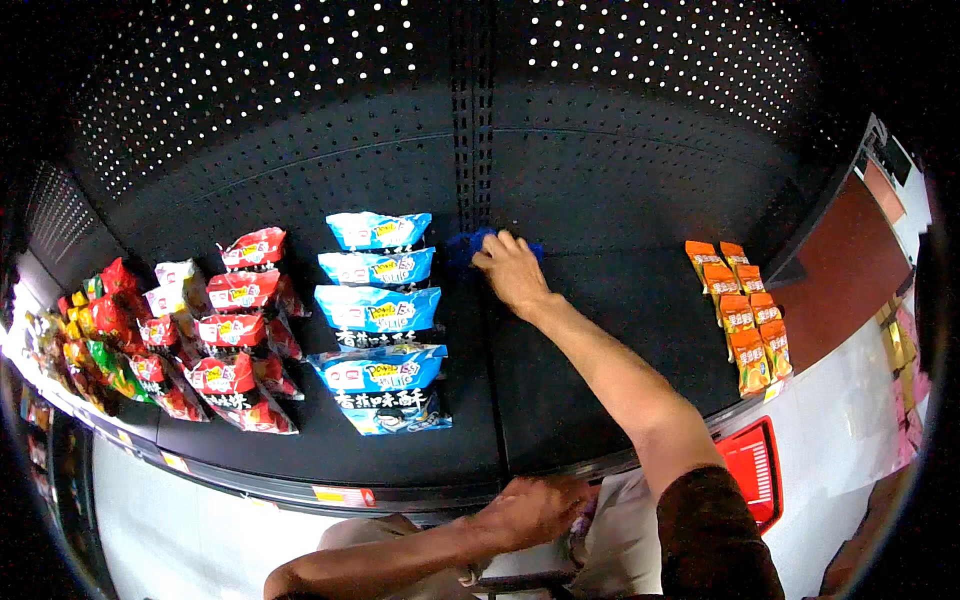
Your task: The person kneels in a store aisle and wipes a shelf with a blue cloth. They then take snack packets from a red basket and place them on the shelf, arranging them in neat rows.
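Note:
My right hand [511,268] reaches to the back of a black store shelf [577,352], its fingers bent over a dark blue thing [463,246], perhaps a cloth or a packet, blurred. Left of it, several blue snack bags [379,307] stand one behind another. My left hand [536,506] is near my lap below the shelf's front edge, beside something small and purplish [583,519]; its fingers are blurred and partly hidden, so I cannot tell whether it holds this.
Red snack bags [231,330] and other colourful packets [112,319] stand on the shelf's left part. Orange sachets [739,300] stand in two rows at the right end. Price tags line the front rail [262,486]. A perforated back panel [300,112] rises behind. A red basket or sign [754,472] is at lower right.

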A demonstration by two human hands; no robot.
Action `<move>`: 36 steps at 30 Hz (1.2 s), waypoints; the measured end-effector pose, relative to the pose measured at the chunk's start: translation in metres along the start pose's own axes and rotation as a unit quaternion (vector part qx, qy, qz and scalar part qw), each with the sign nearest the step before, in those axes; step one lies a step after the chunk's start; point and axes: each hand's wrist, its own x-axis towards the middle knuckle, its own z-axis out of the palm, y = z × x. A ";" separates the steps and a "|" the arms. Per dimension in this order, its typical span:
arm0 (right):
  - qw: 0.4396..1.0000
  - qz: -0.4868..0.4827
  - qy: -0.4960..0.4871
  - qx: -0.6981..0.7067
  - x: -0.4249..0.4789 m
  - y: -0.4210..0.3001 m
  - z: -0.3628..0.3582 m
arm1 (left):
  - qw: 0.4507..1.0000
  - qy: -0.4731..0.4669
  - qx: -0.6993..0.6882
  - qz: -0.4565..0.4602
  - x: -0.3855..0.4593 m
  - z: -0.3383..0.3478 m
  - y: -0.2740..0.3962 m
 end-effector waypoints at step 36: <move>0.980 0.092 0.178 0.016 -0.003 0.090 -0.102 | 0.973 -0.009 0.188 0.132 0.012 0.016 0.003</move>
